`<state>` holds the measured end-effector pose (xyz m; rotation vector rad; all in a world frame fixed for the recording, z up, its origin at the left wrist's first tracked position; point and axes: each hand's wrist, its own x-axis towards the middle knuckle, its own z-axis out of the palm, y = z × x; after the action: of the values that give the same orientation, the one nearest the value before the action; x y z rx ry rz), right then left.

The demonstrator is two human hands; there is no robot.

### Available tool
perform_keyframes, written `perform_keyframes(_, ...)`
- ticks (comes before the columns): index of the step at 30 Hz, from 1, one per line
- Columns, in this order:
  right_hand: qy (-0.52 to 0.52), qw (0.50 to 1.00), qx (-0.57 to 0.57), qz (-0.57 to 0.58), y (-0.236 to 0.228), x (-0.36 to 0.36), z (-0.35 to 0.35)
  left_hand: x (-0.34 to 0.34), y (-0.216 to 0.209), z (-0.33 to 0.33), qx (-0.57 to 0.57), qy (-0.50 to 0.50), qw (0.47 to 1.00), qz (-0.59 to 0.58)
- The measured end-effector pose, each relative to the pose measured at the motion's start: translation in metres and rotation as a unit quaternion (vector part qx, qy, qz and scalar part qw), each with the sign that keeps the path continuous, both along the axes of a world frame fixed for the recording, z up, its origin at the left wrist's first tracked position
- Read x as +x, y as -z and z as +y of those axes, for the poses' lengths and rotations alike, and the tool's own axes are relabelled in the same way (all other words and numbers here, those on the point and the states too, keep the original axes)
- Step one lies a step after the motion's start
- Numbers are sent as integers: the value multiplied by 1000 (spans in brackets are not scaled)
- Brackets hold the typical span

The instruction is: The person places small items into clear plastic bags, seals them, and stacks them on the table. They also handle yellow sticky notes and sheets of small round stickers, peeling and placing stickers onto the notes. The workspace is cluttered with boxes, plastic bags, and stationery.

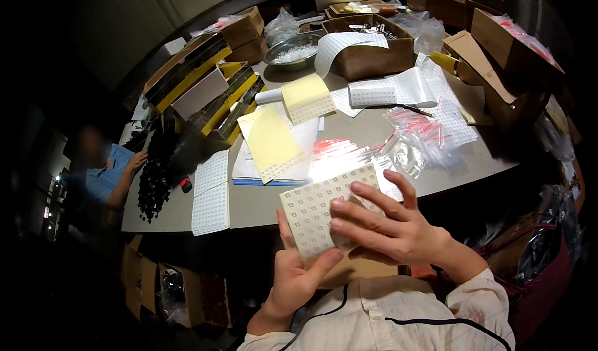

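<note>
Head view: I see a printed cream sheet (pixel 311 211) by the near edge of the desk (pixel 258 206), the left hand (pixel 300 271) with its grip closed on it; the right hand (pixel 398 231) spreads across it (whether it pinches, I can't tell).

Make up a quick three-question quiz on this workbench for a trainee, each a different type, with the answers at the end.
1. Which hand has its thumb pressed on the upper face of the patterned paper?
2. True or false: the pile of small black pieces lies toward the left side of the table.
3. Fill in: in this view, the round bowl stands to the ___ of the brown box.

Key: 1. The left hand. 2. True. 3. Left.
</note>
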<state>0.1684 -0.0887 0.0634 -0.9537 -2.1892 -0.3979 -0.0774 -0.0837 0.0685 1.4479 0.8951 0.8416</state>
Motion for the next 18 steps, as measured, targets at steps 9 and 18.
perform_keyframes(9, -114, 991, -35, 67, 7, -7, 11, -7, -5, -6, -44, 82, 994, -56)
perform_keyframes(18, -160, 968, -132, 145, 2, -3, 11, -7, 6, 4, 86, 46, 993, -65)
